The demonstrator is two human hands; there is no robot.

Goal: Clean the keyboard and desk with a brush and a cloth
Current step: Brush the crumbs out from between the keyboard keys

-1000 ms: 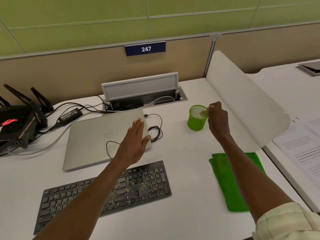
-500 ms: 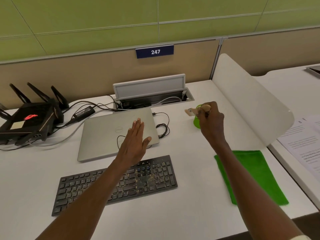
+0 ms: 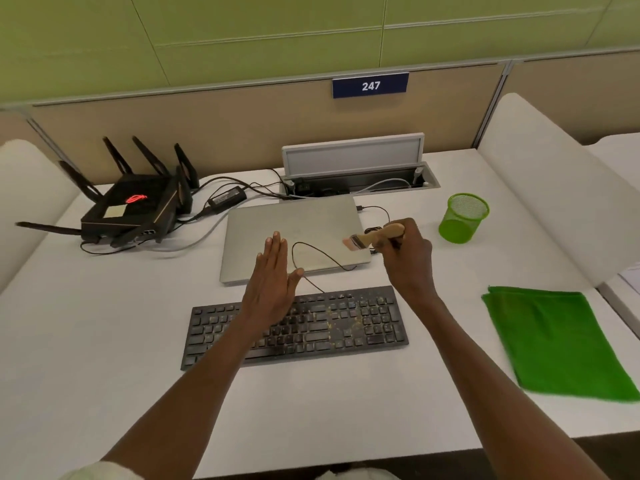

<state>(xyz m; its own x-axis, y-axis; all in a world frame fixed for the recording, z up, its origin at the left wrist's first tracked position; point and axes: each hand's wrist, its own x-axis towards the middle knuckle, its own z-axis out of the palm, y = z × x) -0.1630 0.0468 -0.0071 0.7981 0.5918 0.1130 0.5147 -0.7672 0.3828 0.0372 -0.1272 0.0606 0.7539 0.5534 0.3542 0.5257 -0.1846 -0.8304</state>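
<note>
The right hand point(image 3: 408, 258) holds a small wooden-handled brush point(image 3: 372, 237), its fingers curled round the handle — the bristles point left and hang over the right edge of a closed silver laptop point(image 3: 284, 237). The left hand point(image 3: 272, 278) is held flat with the fingers straight and together, thumb out to the side, above the near edge of the laptop and the far row of the keyboard point(image 3: 346, 323); whether it touches either I cannot tell.

The black keyboard lies on the white desk point(image 3: 104, 341) just in front of the laptop, and pale crumbs are scattered over the keys right of its middle. A thin black cable point(image 3: 318, 252) loops across the laptop lid. To the right, near the desk's edge, a green cloth point(image 3: 557, 341) lies folded flat, well apart from the keyboard. A green mesh cup point(image 3: 462, 218) stands upright behind it — near the right hand but not touching it. At the far left sits a black router point(image 3: 135, 209) with its antennas raised.
</note>
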